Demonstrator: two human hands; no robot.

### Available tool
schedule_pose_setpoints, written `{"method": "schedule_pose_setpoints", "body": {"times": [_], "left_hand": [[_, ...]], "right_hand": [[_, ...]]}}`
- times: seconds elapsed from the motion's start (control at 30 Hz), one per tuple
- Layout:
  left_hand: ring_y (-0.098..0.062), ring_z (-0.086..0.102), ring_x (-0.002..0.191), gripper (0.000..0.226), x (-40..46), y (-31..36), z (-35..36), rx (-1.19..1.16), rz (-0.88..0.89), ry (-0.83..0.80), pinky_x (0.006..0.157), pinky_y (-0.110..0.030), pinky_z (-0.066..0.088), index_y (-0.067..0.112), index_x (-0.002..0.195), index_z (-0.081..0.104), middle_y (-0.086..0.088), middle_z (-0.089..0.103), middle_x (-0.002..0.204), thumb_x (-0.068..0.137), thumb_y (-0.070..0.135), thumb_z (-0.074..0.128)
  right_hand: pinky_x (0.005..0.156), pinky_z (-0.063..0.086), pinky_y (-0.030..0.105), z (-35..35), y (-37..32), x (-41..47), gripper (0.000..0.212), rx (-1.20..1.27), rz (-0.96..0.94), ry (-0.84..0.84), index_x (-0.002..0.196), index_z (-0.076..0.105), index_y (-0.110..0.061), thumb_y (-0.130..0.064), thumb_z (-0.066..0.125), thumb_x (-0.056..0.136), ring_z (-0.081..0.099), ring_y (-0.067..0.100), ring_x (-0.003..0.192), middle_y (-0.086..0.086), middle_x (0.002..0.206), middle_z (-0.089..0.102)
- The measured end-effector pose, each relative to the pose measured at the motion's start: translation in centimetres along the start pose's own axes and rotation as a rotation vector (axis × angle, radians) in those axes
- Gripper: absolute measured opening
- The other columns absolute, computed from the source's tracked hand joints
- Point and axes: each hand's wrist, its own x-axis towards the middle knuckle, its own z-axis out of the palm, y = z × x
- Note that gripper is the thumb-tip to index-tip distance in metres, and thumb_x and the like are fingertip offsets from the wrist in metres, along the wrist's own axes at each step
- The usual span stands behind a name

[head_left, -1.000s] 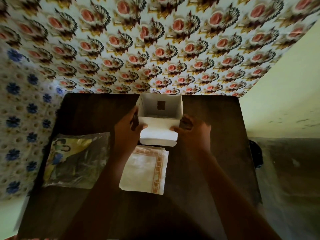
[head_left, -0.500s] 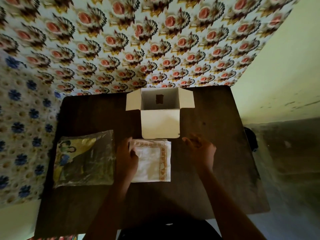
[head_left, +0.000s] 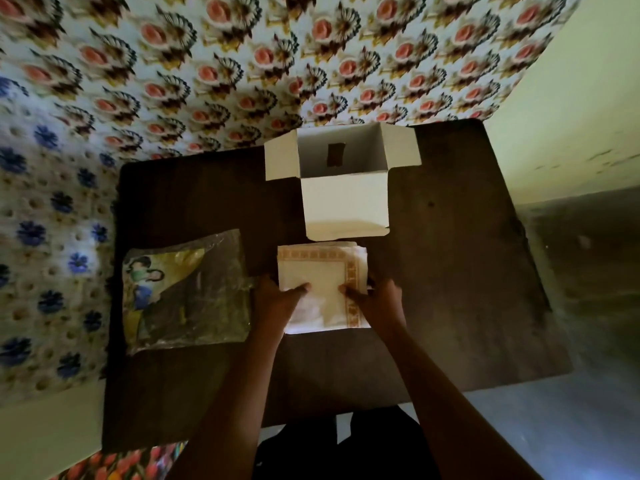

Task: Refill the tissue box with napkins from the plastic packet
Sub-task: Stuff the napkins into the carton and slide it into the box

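The tissue box (head_left: 343,168) stood at the far middle of the dark surface (head_left: 450,271), all its flaps folded out so the mouth lay clear for filling. Just near of its front flap lay the stack of napkins (head_left: 320,275), with the flattened plastic packet (head_left: 187,292) to its left. The left hand (head_left: 277,303) and right hand (head_left: 377,301) flanked the stack, thumbs pressed on top; each grip seemed closed on the napkins' sides, probably squaring them for lifting.
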Motion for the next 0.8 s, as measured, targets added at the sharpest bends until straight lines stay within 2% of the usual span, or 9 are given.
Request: {"method": "schedule_pose_setpoints", "body": {"times": [0.1, 0.2, 0.33, 0.4, 0.47, 0.53, 0.6, 0.7, 0.8], "left_hand": [[-0.032, 0.069, 0.105, 0.055, 0.7, 0.1, -0.3, -0.071, -0.021, -0.060, 0.094, -0.046, 0.056, 0.002, 0.116, 0.063, -0.015, 0.071, 0.115, 0.069, 0.011, 0.091], [-0.033, 0.070, 0.105, 0.054, 0.9, -0.4, -0.6, -0.020, -0.004, -0.126, 0.094, -0.048, 0.057, 0.003, 0.113, 0.067, -0.013, 0.073, 0.110, 0.068, 0.021, 0.092], [-0.035, 0.063, 0.111, 0.080, 0.3, -1.9, -0.1, 0.284, 0.215, -0.077, 0.093, -0.051, 0.055, 0.011, 0.130, 0.054, -0.014, 0.061, 0.124, 0.067, 0.049, 0.086], [-0.028, 0.060, 0.118, 0.078, -1.4, -1.6, -0.4, 0.252, 0.304, -0.117, 0.096, -0.042, 0.051, 0.014, 0.139, 0.045, -0.011, 0.058, 0.132, 0.076, 0.039, 0.083], [-0.016, 0.055, 0.118, 0.072, -2.6, -1.4, -0.7, 0.198, 0.346, -0.175, 0.090, -0.028, 0.043, 0.014, 0.145, 0.038, -0.002, 0.057, 0.133, 0.085, 0.024, 0.078], [-0.020, 0.055, 0.123, 0.073, -3.2, -1.7, -0.9, 0.177, 0.358, -0.200, 0.089, -0.026, 0.040, 0.013, 0.149, 0.031, -0.004, 0.057, 0.135, 0.090, 0.021, 0.073], [-0.027, 0.054, 0.131, 0.075, -3.6, -1.9, -1.1, 0.152, 0.372, -0.219, 0.091, -0.027, 0.041, 0.014, 0.152, 0.027, -0.008, 0.054, 0.141, 0.091, 0.021, 0.072], [-0.023, 0.050, 0.131, 0.078, -4.0, -1.9, -1.6, 0.115, 0.348, -0.277, 0.094, -0.028, 0.041, 0.016, 0.153, 0.027, 0.001, 0.052, 0.134, 0.090, 0.014, 0.073], [-0.017, 0.051, 0.131, 0.076, -4.2, -1.6, -3.3, 0.068, 0.354, -0.344, 0.103, -0.032, 0.044, 0.018, 0.151, 0.036, 0.002, 0.055, 0.137, 0.086, 0.006, 0.074]], "right_hand": [[0.054, 0.052, 0.007, 0.4, 0.3, 0.3, 0.035, -0.021, 0.013, 0.028, 0.106, 0.073, -0.011, -0.029, 0.086, 0.078, 0.069, 0.003, 0.075, -0.003, 0.096, 0.074], [0.058, 0.053, 0.009, 0.5, 0.6, 0.3, 0.034, -0.034, 0.008, 0.031, 0.104, 0.072, -0.010, -0.028, 0.086, 0.078, 0.067, -0.001, 0.075, -0.004, 0.096, 0.074], [0.073, 0.065, 0.037, 0.6, 1.5, 0.1, 0.042, 0.036, 0.038, 0.039, 0.110, 0.069, -0.008, -0.028, 0.086, 0.077, 0.074, 0.015, 0.089, 0.003, 0.104, 0.075], [0.073, 0.065, 0.040, 0.6, 1.6, -0.1, 0.040, 0.076, 0.039, 0.045, 0.110, 0.070, -0.007, -0.024, 0.087, 0.077, 0.075, 0.016, 0.087, 0.005, 0.103, 0.076], [0.070, 0.065, 0.037, 0.4, 1.5, -0.5, 0.034, 0.104, 0.019, 0.049, 0.106, 0.071, -0.008, -0.018, 0.086, 0.077, 0.074, 0.014, 0.083, 0.003, 0.097, 0.076], [0.066, 0.063, 0.028, 0.3, 1.6, -0.8, 0.032, 0.141, 0.001, 0.043, 0.104, 0.072, -0.010, -0.015, 0.087, 0.077, 0.073, 0.011, 0.081, -0.001, 0.092, 0.075], [0.068, 0.062, 0.022, 0.2, 1.4, -1.3, 0.033, 0.176, -0.021, 0.029, 0.104, 0.072, -0.012, -0.015, 0.088, 0.075, 0.073, 0.007, 0.083, -0.007, 0.092, 0.074], [0.079, 0.064, 0.034, -0.5, 1.5, -2.1, 0.036, 0.309, -0.049, -0.015, 0.105, 0.071, -0.011, -0.008, 0.088, 0.073, 0.076, 0.012, 0.091, -0.004, 0.100, 0.077], [0.080, 0.064, 0.042, -1.7, 1.2, -3.6, 0.047, 0.473, -0.088, -0.086, 0.112, 0.068, -0.005, 0.002, 0.087, 0.070, 0.076, 0.023, 0.098, 0.008, 0.107, 0.078]]}}
